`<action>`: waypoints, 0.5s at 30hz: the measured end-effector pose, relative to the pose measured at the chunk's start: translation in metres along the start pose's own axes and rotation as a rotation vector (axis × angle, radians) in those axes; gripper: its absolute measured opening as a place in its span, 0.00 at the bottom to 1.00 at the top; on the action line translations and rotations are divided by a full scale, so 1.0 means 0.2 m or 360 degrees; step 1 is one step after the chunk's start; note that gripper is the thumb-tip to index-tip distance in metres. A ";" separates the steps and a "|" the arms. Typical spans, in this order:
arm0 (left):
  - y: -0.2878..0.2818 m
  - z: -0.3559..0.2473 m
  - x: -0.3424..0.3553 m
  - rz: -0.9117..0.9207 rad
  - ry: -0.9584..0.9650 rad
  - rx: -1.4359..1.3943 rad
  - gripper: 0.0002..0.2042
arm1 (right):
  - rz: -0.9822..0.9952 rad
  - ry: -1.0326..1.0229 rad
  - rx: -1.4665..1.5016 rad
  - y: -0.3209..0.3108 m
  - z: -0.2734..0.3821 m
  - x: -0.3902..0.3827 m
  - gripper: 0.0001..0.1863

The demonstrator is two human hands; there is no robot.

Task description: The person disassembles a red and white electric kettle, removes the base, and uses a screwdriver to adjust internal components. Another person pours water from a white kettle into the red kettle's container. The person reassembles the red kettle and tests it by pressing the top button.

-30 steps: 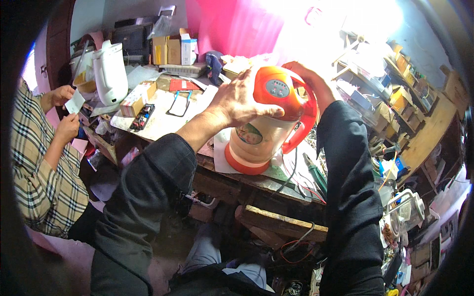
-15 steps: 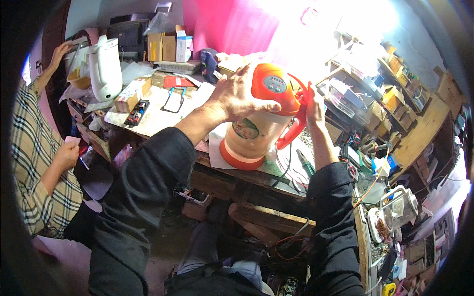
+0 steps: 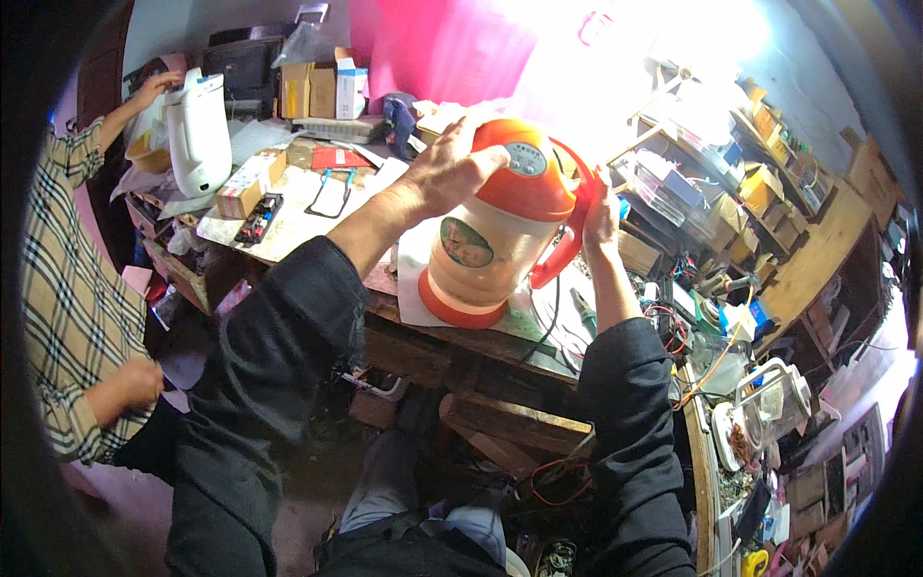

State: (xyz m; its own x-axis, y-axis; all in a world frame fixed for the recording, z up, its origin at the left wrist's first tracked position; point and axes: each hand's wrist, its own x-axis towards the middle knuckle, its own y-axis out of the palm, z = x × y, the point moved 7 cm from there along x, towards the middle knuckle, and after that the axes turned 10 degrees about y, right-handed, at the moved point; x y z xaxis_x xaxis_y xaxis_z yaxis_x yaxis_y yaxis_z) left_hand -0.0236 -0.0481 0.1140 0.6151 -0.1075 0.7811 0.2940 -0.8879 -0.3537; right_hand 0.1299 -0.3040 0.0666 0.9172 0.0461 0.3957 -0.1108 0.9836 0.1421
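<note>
An orange and cream soymilk maker (image 3: 500, 240) stands upright on the bench's front edge, with an oval picture on its body and a grey button panel on its orange lid. My left hand (image 3: 452, 168) grips the lid from the left, its thumb lying beside the panel. On the other side, my right hand (image 3: 602, 210) is against the top of the orange handle (image 3: 561, 258); its fingers are partly hidden behind it. A dark cord hangs down beside the base.
At the left, a person in a checked shirt (image 3: 82, 308) has one hand at the top of a white jug-shaped appliance (image 3: 199, 135). A carton (image 3: 252, 185) and a blue-framed tool (image 3: 332, 192) lie on the bench. Parts-filled shelves (image 3: 711, 183) and a glass jug (image 3: 769, 409) are at right.
My left thumb has moved up from the lid's lower edge to the panel. The other person's upper hand has moved onto the white appliance's top, and their lower hand has dropped.
</note>
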 end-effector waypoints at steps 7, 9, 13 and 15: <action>0.01 0.01 0.01 -0.0021 -0.0042 0.0039 0.38 | -0.0077 -0.0080 -0.0055 0.00 0.01 -0.02 0.26; 0.01 0.01 0.00 -0.0040 -0.0049 -0.0013 0.38 | -0.0050 -0.0016 0.0064 0.00 -0.01 -0.03 0.24; 0.02 0.01 0.00 -0.0012 -0.0023 -0.0015 0.38 | -0.0062 -0.0129 0.0063 0.00 0.01 -0.04 0.24; 0.02 0.01 0.00 -0.0007 -0.0029 0.0009 0.38 | -0.0077 -0.0181 0.0058 0.00 0.02 -0.05 0.24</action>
State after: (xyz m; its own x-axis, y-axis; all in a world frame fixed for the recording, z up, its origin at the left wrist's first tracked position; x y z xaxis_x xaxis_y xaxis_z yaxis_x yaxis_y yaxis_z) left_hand -0.0201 -0.0503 0.1120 0.6268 -0.0958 0.7733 0.3005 -0.8859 -0.3533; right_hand 0.1203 -0.3044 0.0658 0.8728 -0.0234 0.4875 -0.0832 0.9771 0.1958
